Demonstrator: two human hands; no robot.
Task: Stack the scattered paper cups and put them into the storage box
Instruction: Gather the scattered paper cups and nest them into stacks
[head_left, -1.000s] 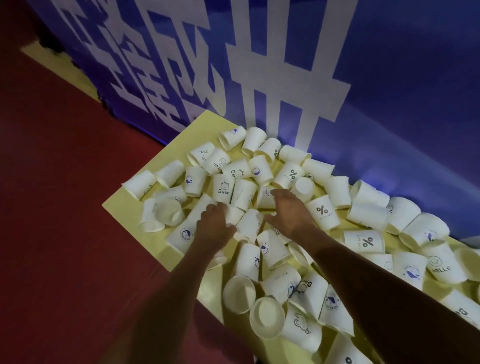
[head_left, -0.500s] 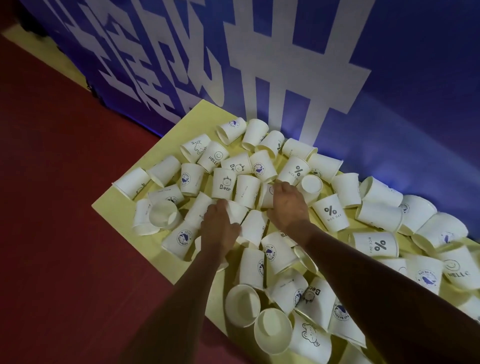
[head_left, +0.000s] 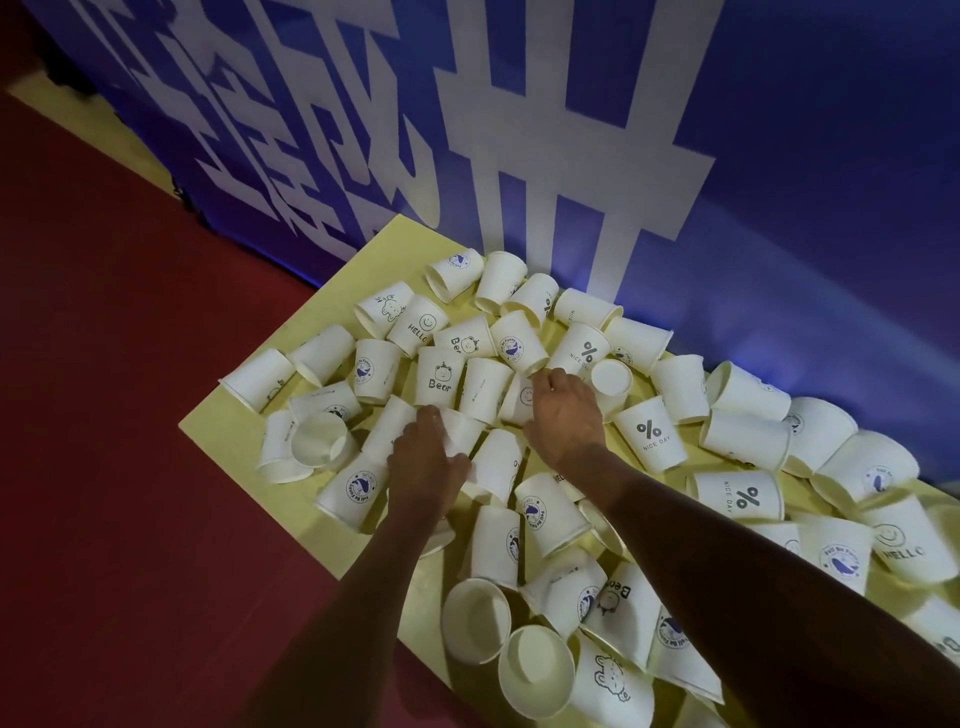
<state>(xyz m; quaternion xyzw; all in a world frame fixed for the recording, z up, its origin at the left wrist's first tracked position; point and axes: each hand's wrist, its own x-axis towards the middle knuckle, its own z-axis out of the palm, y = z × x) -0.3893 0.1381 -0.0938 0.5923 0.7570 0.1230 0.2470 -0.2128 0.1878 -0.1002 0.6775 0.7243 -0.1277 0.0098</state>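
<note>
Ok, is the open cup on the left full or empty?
Empty. The cup faces the camera, and only its bare white inside shows.

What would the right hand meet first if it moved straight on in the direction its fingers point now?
Most likely the whale-print cup, which lies on its side just beyond the right hand, up and slightly left in the picture. The fingertips may be touching its rim; the depth is unclear.

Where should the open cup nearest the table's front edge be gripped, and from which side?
Pinch the cup at its rim, thumb inside, coming from above on the near side. Its mouth faces up toward the camera, and neighbouring cups crowd both flanks.
</note>
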